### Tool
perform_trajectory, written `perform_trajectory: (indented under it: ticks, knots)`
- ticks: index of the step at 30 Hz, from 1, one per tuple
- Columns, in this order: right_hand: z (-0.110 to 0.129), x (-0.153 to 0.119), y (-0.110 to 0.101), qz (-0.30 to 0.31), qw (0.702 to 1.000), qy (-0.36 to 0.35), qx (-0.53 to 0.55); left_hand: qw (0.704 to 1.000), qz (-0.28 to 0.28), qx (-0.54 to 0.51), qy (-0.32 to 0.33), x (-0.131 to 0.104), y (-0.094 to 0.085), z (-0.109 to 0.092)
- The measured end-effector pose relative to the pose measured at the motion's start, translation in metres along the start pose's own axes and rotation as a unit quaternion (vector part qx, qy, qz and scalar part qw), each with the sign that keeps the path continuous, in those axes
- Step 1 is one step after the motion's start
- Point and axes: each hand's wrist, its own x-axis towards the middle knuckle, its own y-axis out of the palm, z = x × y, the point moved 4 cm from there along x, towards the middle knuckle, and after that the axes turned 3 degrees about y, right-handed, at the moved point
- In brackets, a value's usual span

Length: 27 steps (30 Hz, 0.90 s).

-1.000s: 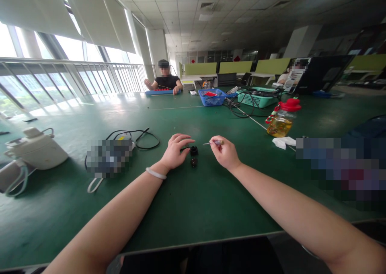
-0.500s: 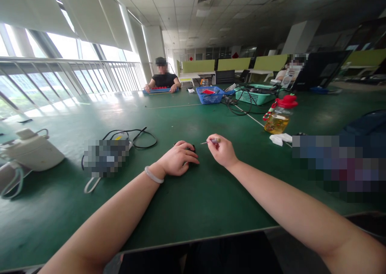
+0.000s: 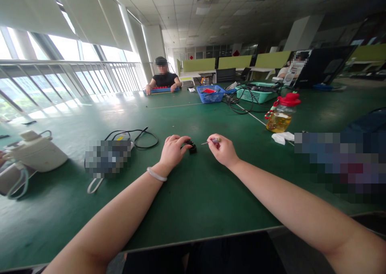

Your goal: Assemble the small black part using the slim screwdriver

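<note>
My left hand [image 3: 172, 150], with a pale band at the wrist, rests on the table with thumb and forefinger at the left side of a small black part [image 3: 192, 147]. Its fingers are curled in a pinch on that part, which has an uneven, notched top; its kind is too small to make out. To the right, my right hand [image 3: 224, 151] is closed round a small screwdriver [image 3: 216, 140] with a yellowish handle. The thin metal shaft points left at the black part, and its tip is a short way apart from it.
A power bank-like blurred device [image 3: 108, 157] with a black cable [image 3: 150, 144] lies left, near a white bag-like object [image 3: 39, 151]. Right are a red-lidded bottle [image 3: 281, 115] and tissue [image 3: 282, 138]. Blue [image 3: 211, 97] and green baskets [image 3: 256, 96] stand farther back; a person [image 3: 163, 79] sits across.
My left hand has drawn back left and turned, uncovering the black part that lay beneath its fingers, and now pinches it. My right hand keeps the screwdriver in nearly the same place.
</note>
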Motion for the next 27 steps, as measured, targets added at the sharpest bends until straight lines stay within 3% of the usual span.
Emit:
perform_trajectory:
  ticks: [7,21,27]
  knots:
    - [0.0,0.001,0.002,0.001,1.0,-0.002,0.003,0.998,0.032,0.052,0.012,0.004,0.006,-0.007]
    - [0.003,0.0,0.001,0.004,1.0,-0.011,0.001,0.992,0.082,0.06,0.07,0.003,0.012,-0.015]
    - [0.004,0.0,0.001,0.014,1.0,-0.014,0.001,0.997,0.06,0.047,0.028,0.001,0.006,-0.013]
